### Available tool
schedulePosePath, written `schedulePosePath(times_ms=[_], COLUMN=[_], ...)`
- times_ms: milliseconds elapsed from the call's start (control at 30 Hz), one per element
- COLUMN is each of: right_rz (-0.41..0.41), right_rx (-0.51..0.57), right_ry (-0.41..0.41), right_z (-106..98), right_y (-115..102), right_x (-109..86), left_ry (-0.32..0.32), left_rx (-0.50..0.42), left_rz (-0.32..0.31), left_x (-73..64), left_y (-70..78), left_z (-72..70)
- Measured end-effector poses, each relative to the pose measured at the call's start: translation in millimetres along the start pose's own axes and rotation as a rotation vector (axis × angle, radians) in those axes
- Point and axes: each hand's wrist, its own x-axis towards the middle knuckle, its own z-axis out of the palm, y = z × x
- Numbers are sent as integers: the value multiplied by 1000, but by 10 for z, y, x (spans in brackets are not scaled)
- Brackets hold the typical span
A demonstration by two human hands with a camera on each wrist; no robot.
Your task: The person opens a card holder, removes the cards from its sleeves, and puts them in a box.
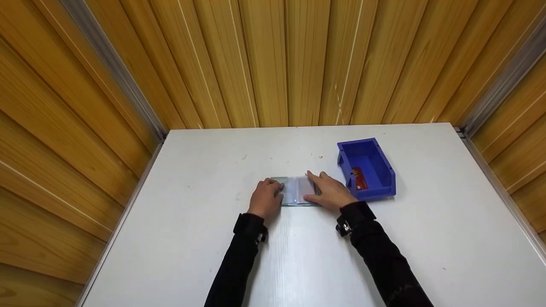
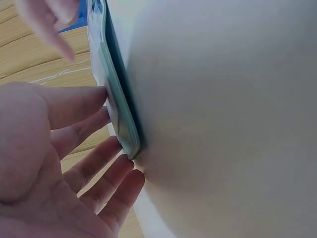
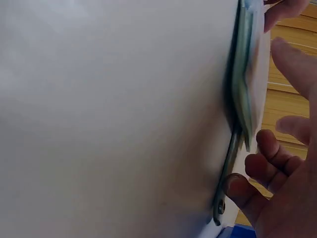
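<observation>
A green card holder (image 1: pixel 289 190) with clear plastic sleeves lies spread on the white table, between both hands. My left hand (image 1: pixel 265 198) rests on its left part. In the left wrist view the thumb and index fingertip touch the top of the holder (image 2: pixel 116 94), while other fingertips lie along its end and on the table. My right hand (image 1: pixel 332 192) is over the right part, thumb and fingers spread across the sleeves. The right wrist view shows a strap with a snap button (image 3: pixel 221 206) at that end of the holder, near the fingertips.
To the right of the right hand stands a blue plastic bin (image 1: pixel 371 164) with a red card (image 1: pixel 359 178) inside. Wood-patterned panels (image 1: pixel 264 64) surround the white table (image 1: pixel 192 238) at the back and sides.
</observation>
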Motion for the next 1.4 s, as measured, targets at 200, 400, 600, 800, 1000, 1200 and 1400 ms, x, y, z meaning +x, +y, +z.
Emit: schedulePosePath(times_ms=[200, 400, 600, 800, 1000, 1200, 1400], right_rz=[5, -26, 22, 40, 41, 43, 176], right_rx=[-1, 57, 154, 161, 156, 194, 271], right_ry=[-11, 99, 180, 125, 125, 242, 248], right_z=[57, 102, 103, 120, 120, 123, 114], right_y=[20, 16, 17, 69, 68, -13, -26], right_x=[-16, 28, 60, 55, 63, 97, 90], left_ry=[-14, -17, -27, -36, -48, -52, -56], left_rx=[4, 2, -14, -4, 3, 4, -6], left_rz=[-11, -13, -10, 1, -2, -23, -25], left_x=[3, -10, -6, -14, 9, 7, 11], left_y=[-2, -19, -29, -40, -35, -28, -31], left_z=[2, 7, 11, -4, -19, -26, -32])
